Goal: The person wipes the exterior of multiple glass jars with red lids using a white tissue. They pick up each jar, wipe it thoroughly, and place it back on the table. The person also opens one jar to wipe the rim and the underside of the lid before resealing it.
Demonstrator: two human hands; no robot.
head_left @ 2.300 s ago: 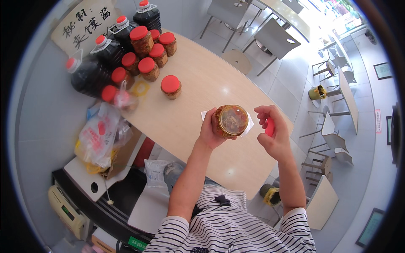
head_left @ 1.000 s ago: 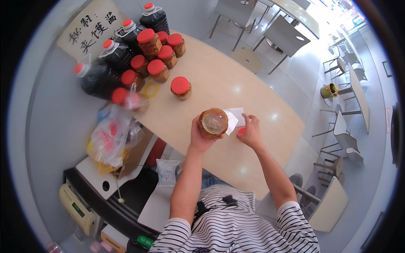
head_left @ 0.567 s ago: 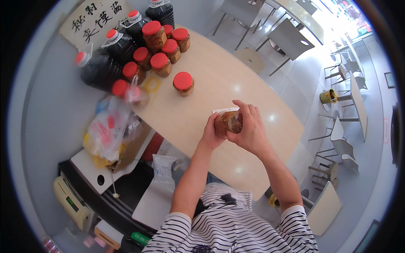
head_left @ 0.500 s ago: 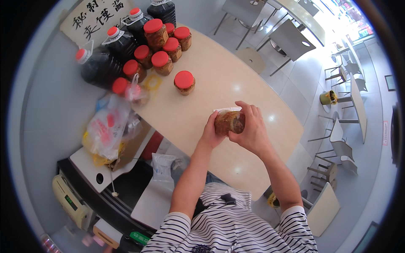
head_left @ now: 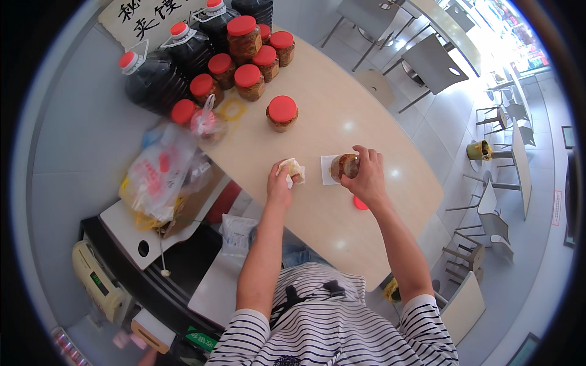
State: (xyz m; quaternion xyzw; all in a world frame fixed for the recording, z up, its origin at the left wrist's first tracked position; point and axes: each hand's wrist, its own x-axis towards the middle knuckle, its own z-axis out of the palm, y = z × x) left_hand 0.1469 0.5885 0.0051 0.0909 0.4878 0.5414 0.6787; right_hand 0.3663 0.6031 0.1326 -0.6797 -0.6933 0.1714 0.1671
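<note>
My right hand [head_left: 370, 177] is closed around a lidless glass jar [head_left: 345, 168] of brown chunky sauce, over a square white napkin [head_left: 326, 172] on the table. Whether the jar's base touches the napkin, I cannot tell. In my left hand [head_left: 279, 190] is a crumpled, stained tissue [head_left: 294, 172], apart from the jar. A red lid [head_left: 361, 203] lies on the table beside my right wrist, which partly covers it. Farther off, a single red-lidded jar [head_left: 282, 114] stands closed.
Several red-lidded jars [head_left: 248, 83] crowd the table's far left, backed by large dark liquid jugs [head_left: 152, 91] and a handwritten sign. Plastic bags [head_left: 162, 177] hang off the left edge. Chairs [head_left: 429, 65] and other tables stand to the right.
My left hand has left the jar and moved left, now with the crumpled tissue showing. My right hand keeps the jar. The napkin and red lid have come into sight.
</note>
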